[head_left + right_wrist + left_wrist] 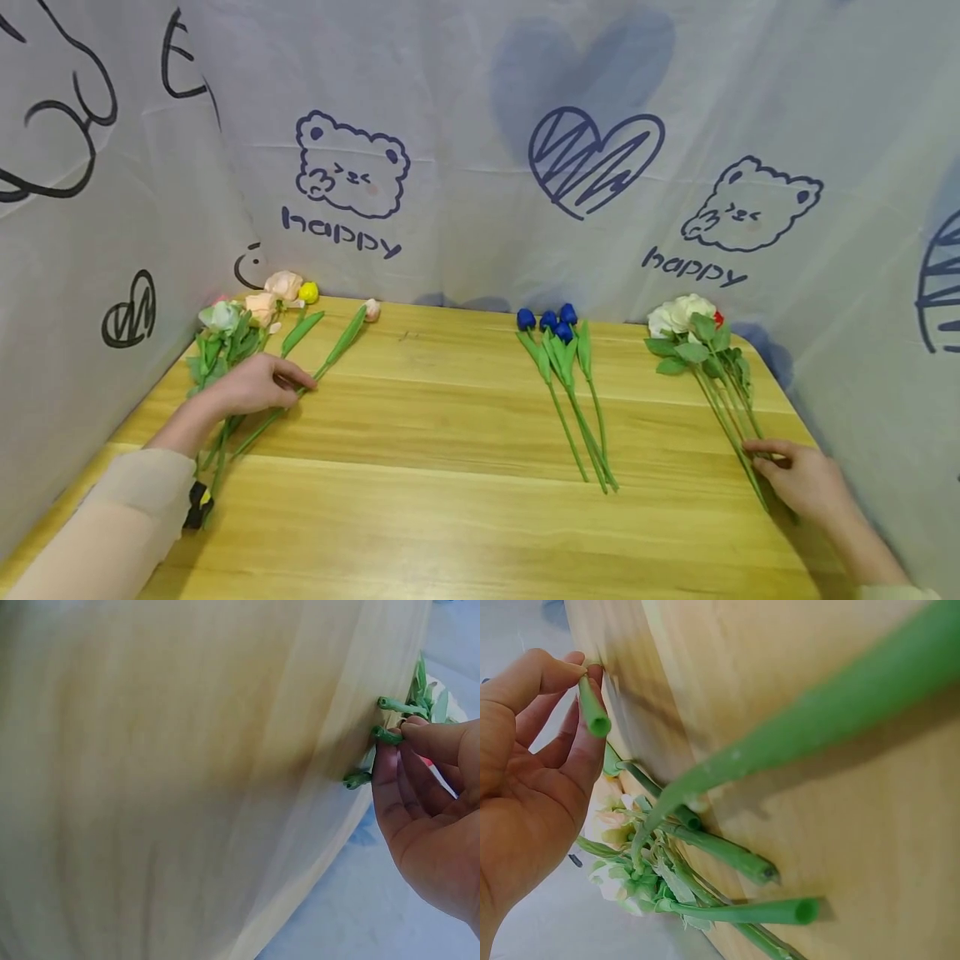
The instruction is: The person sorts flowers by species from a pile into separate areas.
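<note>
At the table's left, my left hand (262, 383) pinches the green stem of a pale pink tulip (372, 311). That stem's hollow end (595, 720) points at the camera in the left wrist view. Beside and beneath this hand lies a bunch of artificial flowers with peach roses (260, 307). On the right side, my right hand (804, 483) holds a stem (388, 736) between thumb and fingertips, low on a bunch of white roses (681, 315). A red bloom (718, 320) peeks out behind them. Two other stem ends show close to these fingers.
Several blue tulips (564, 332) lie together right of the middle of the wooden table (420, 517). A yellow bloom (308, 292) sits at the back left edge. White cloth (465, 150) with drawn bears and hearts hangs around the table. Near the left sleeve is a small black-and-yellow thing (198, 503).
</note>
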The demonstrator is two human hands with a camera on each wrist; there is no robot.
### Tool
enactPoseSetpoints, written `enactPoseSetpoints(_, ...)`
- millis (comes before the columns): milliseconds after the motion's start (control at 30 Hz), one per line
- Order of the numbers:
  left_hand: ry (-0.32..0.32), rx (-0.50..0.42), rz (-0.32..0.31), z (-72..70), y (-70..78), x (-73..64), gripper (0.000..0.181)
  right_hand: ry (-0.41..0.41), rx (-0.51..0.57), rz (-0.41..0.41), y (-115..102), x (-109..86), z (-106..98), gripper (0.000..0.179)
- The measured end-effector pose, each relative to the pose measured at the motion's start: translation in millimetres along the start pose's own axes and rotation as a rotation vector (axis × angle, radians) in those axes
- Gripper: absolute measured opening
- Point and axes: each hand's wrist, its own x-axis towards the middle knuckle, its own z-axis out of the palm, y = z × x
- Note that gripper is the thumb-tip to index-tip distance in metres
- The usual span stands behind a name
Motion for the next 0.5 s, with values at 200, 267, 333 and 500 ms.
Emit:
enactPoseSetpoints(200, 0.030, -0.012, -0.025, 0.9, 5.6, -2.2, 0.034, 0.031, 0.030, -0.016, -2.2, -0.4, -1.8, 0.033)
enactPoseSetpoints(267, 0.050, -0.023, -0.025, 2.5, 8.0, -3.8, 0.034, 0.067, 0.051, -0.008, -5.0, -2.0, -1.3, 0.035)
enactPoseSetpoints(333, 0.069, -0.036, -0.014, 4.6, 10.2, -5.1, 0.035, 0.121, 0.079, 0.003, -9.6, -4.6, 1.1, 0.038)
enactPoseSetpoints(500, 0.125, -0.091, 0.002, 11.7, 19.7, -6.0, 0.037, 0.283, 0.161, -0.015, -31.4, -8.0, 9.1, 0.037)
